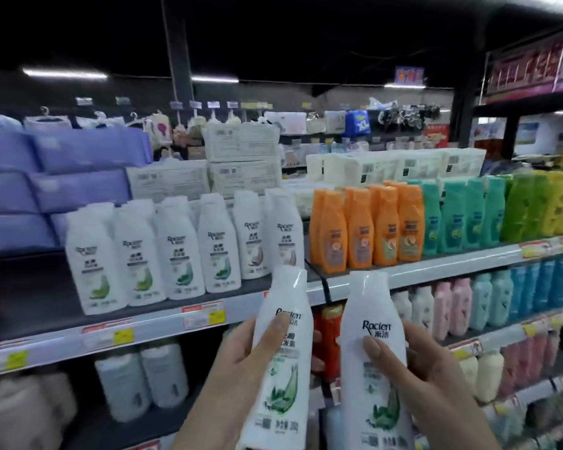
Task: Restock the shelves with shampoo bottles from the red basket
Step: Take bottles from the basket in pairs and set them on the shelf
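I hold two white Racien shampoo bottles upright in front of the shelves. My left hand (238, 362) grips the left bottle (281, 368), thumb across its label. My right hand (426, 375) grips the right bottle (372, 362), thumb on its front. Both bottles sit just below the upper shelf (117, 332), where a row of matching white Racien bottles (182, 251) stands. The shelf is bare to the left of that row. The red basket is out of view.
Orange bottles (368, 225), teal bottles (462, 216) and green-yellow bottles (540, 206) fill the shelf to the right. Purple packs (62, 177) and white tissue packs (241, 157) are stacked behind. Lower shelves carry white, pink, blue and red bottles.
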{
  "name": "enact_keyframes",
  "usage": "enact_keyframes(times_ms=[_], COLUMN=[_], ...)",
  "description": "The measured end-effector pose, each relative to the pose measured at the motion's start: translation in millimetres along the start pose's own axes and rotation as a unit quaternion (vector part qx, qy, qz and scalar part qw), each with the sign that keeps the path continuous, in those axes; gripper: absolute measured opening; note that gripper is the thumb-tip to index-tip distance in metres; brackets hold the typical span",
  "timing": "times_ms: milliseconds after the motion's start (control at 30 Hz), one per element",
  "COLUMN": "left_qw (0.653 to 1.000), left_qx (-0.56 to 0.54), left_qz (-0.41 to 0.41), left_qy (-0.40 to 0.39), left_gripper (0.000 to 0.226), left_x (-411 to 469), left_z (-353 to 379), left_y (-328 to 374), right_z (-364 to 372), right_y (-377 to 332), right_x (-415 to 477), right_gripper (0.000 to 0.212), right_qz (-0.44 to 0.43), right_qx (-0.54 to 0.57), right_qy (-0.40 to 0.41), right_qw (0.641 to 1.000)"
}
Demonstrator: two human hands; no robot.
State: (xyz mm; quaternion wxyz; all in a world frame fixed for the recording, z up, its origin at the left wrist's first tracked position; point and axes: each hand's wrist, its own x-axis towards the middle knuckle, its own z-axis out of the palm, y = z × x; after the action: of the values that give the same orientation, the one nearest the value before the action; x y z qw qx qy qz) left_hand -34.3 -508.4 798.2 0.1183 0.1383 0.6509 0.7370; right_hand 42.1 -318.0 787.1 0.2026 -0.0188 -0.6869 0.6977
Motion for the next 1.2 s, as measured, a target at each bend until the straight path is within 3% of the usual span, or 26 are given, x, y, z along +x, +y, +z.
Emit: enact_keyframes(times_ms=[133, 300, 600, 733, 967, 1200], left_qw=[0.999, 0.995, 0.986, 0.98, 0.964, 0.947], left_qx=[0.007, 0.029, 0.042, 0.054, 0.117, 0.156], left_qz=[0.038, 0.082, 0.11, 0.112, 0.158, 0.202], left_qy=[0.025, 0.052, 0.122, 0.152, 0.18, 0.195], left_gripper=[0.037, 0.038, 0.025, 0.025, 0.03, 0.031], left_x=[-18.9, -40.0, -67.9, -74.8, -80.1, -76.2], left_z=[-66.0, -154.3, -266.7, -282.3, -283.0, -285.5], left_y=[30.6, 64.1, 107.1, 118.7, 139.0, 157.2], right_z=[67.9, 158.1, 276.7, 300.7, 316.5, 325.3], right_y=[-11.2, -26.1, -50.5, -65.6, -96.9, -112.3], right_x=[4.6, 12.1, 26.4, 31.4, 37.3, 57.6], right_gripper=[0.082, 0.045, 0.081, 0.045, 0.033, 0.034], right_qz=[-0.019, -0.007, -0.065, -0.07, -0.097, -0.14], right_qx=[0.011, 0.051, 0.037, 0.013, -0.029, -0.046], right_qy=[-0.029, -0.061, -0.182, -0.204, -0.261, -0.292], right_qw=[0.999, 0.997, 0.981, 0.976, 0.96, 0.945])
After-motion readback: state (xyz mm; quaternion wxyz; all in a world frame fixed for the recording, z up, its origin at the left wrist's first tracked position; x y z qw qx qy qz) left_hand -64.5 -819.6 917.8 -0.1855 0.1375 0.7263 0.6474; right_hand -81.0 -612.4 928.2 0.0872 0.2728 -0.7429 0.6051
